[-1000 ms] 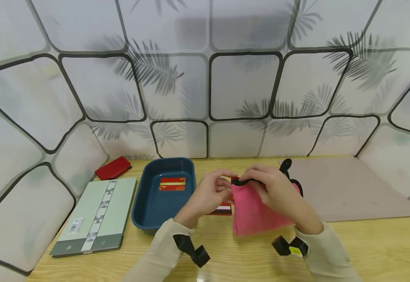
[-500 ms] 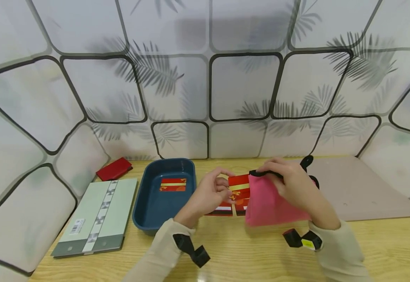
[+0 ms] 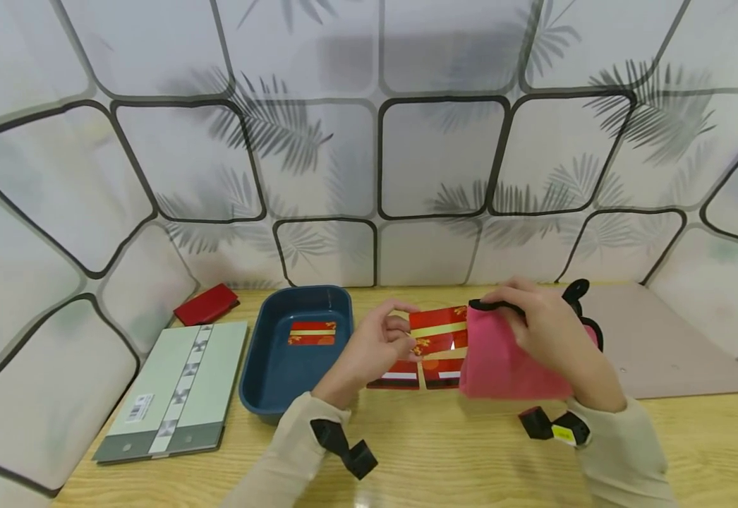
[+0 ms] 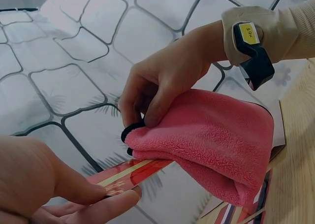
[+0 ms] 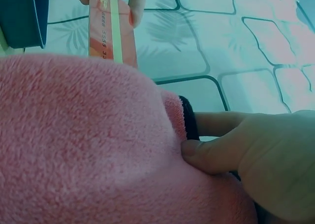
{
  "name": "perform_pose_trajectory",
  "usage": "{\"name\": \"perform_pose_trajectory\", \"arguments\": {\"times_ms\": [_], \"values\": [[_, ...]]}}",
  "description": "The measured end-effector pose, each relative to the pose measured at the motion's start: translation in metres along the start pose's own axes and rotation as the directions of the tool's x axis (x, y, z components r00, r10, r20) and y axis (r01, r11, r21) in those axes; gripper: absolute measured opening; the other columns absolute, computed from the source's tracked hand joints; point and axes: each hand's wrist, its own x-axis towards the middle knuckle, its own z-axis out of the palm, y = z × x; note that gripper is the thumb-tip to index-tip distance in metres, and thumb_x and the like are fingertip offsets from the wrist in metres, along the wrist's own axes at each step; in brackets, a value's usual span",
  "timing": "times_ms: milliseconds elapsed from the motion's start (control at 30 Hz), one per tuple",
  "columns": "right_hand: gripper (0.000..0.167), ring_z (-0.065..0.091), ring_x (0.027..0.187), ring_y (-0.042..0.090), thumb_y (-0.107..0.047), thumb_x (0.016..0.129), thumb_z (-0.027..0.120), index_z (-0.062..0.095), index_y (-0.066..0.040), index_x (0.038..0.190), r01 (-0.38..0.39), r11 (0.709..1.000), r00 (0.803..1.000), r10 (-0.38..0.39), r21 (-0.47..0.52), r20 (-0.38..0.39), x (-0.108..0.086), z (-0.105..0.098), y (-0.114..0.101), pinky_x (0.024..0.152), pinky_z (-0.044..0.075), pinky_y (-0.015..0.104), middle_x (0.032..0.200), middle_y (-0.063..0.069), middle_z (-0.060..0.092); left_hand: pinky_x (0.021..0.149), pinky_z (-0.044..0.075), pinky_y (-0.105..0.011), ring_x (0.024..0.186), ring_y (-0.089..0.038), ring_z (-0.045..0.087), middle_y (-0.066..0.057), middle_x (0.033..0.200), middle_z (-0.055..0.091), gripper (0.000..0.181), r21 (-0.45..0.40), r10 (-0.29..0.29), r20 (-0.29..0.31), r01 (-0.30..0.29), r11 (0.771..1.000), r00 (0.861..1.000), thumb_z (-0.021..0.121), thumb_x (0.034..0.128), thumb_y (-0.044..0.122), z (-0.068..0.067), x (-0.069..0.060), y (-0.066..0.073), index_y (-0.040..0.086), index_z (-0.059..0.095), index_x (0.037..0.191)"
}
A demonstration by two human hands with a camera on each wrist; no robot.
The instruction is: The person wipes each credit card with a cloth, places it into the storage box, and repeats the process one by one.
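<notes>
Between thumb and fingers my left hand (image 3: 375, 346) pinches a red bank card (image 3: 437, 330) with a yellow stripe, held above the table. My right hand (image 3: 537, 324) grips a folded pink towel (image 3: 509, 360) by its black-edged corner, thumb on the near side, as the right wrist view shows. In the left wrist view the towel (image 4: 206, 140) lies against the far end of the card (image 4: 133, 176). Below the held card, two more red cards lie on the table, a left one (image 3: 397, 375) and a right one (image 3: 442, 374), the latter partly behind the towel.
Left of the hands stands a dark blue tray (image 3: 255, 374) with one red card (image 3: 312, 333) lying in it. Farther left are a pale green folder (image 3: 178, 388) and a red wallet (image 3: 207, 304). A beige mat (image 3: 667, 346) lies at the right.
My right hand has drawn the towel to the right, uncovering more of the held card and the right-hand card on the table. My left hand has stayed nearly still.
</notes>
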Motion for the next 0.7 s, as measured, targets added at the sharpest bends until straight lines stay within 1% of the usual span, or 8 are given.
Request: {"name": "perform_pose_trajectory", "arguments": {"times_ms": [100, 200, 300, 400, 433, 500, 600, 700], "values": [[0.029, 0.066, 0.079, 0.023, 0.012, 0.077, 0.065, 0.072, -0.011, 0.093, -0.011, 1.0, 1.0, 0.011, -0.023, -0.006, -0.001, -0.003, 0.002, 0.069, 0.054, 0.043, 0.091, 0.002, 0.065, 0.076, 0.06, -0.041, 0.063, -0.015, 0.056, -0.005, 0.08, 0.048, 0.042, -0.011, 0.019, -0.027, -0.019, 1.0, 0.999, 0.048, 0.0893, -0.015, 0.001, 0.001, 0.0, -0.001, 0.049, 0.128], [0.029, 0.065, 0.079, 0.023, 0.012, 0.076, 0.065, 0.073, -0.011, 0.093, -0.016, 0.999, 1.0, 0.016, -0.04, -0.012, -0.003, -0.005, 0.004, 0.068, 0.053, 0.043, 0.091, 0.003, 0.065, 0.075, 0.06, -0.04, 0.062, -0.014, 0.054, -0.005, 0.079, 0.049, 0.042, -0.028, 0.038, -0.034, -0.039, 0.999, 0.999, 0.048, 0.0889, -0.015, 0.002, 0.002, -0.001, -0.003, 0.048, 0.13], [0.03, 0.065, 0.079, 0.024, 0.013, 0.076, 0.065, 0.073, -0.011, 0.092, -0.016, 0.999, 1.0, 0.016, -0.041, -0.015, -0.004, -0.008, 0.006, 0.068, 0.053, 0.044, 0.09, 0.003, 0.064, 0.075, 0.06, -0.04, 0.061, -0.012, 0.053, -0.004, 0.078, 0.048, 0.043, -0.034, 0.036, -0.046, -0.038, 0.999, 0.998, 0.049, 0.0885, -0.015, 0.002, 0.003, -0.002, -0.004, 0.048, 0.13], [0.03, 0.066, 0.08, 0.022, 0.012, 0.076, 0.066, 0.073, -0.012, 0.093, -0.007, 1.0, 1.0, 0.007, -0.016, -0.006, -0.003, -0.01, 0.007, 0.068, 0.054, 0.042, 0.089, 0.001, 0.065, 0.075, 0.06, -0.04, 0.06, -0.012, 0.051, -0.004, 0.078, 0.047, 0.044, -0.023, 0.035, -0.067, -0.037, 0.999, 0.997, 0.049, 0.0879, -0.015, 0.001, 0.002, -0.001, -0.003, 0.049, 0.13], [0.03, 0.066, 0.079, 0.02, 0.012, 0.076, 0.066, 0.073, -0.012, 0.093, -0.005, 1.0, 1.0, 0.005, -0.006, 0.001, -0.003, -0.01, 0.007, 0.068, 0.053, 0.04, 0.09, 0.001, 0.065, 0.075, 0.06, -0.04, 0.06, -0.012, 0.051, -0.004, 0.078, 0.047, 0.044, -0.019, 0.035, -0.073, -0.037, 0.999, 0.997, 0.049, 0.0877, -0.015, 0.0, 0.001, -0.001, -0.003, 0.049, 0.13], [0.029, 0.064, 0.077, 0.016, 0.012, 0.075, 0.066, 0.072, -0.012, 0.091, 0.004, 1.0, 1.0, -0.004, 0.011, 0.016, -0.002, -0.013, 0.007, 0.067, 0.052, 0.032, 0.089, -0.001, 0.066, 0.074, 0.06, -0.039, 0.06, -0.013, 0.05, -0.004, 0.078, 0.047, 0.044, -0.014, 0.043, -0.076, -0.044, 0.999, 0.996, 0.049, 0.0873, -0.016, -0.001, 0.0, -0.001, -0.003, 0.049, 0.129], [0.031, 0.057, 0.07, 0.008, 0.012, 0.071, 0.063, 0.071, -0.014, 0.087, 0.005, 0.999, 1.0, -0.006, 0.033, 0.027, -0.004, -0.017, 0.005, 0.062, 0.044, 0.019, 0.087, -0.003, 0.066, 0.074, 0.06, -0.039, 0.058, -0.015, 0.049, -0.004, 0.077, 0.047, 0.043, -0.015, 0.053, -0.064, -0.054, 0.998, 0.997, 0.049, 0.0872, -0.016, -0.001, -0.001, -0.002, -0.003, 0.05, 0.128], [0.034, 0.052, 0.07, 0.005, 0.013, 0.067, 0.059, 0.07, -0.015, 0.083, 0.028, 0.997, 0.999, -0.03, 0.071, 0.023, -0.004, -0.021, 0.002, 0.062, 0.038, 0.012, 0.085, -0.005, 0.065, 0.074, 0.06, -0.039, 0.058, -0.015, 0.048, -0.004, 0.077, 0.047, 0.042, -0.015, 0.058, -0.059, -0.059, 0.998, 0.997, 0.049, 0.0876, -0.016, 0.0, 0.0, -0.003, -0.003, 0.049, 0.128]]}}
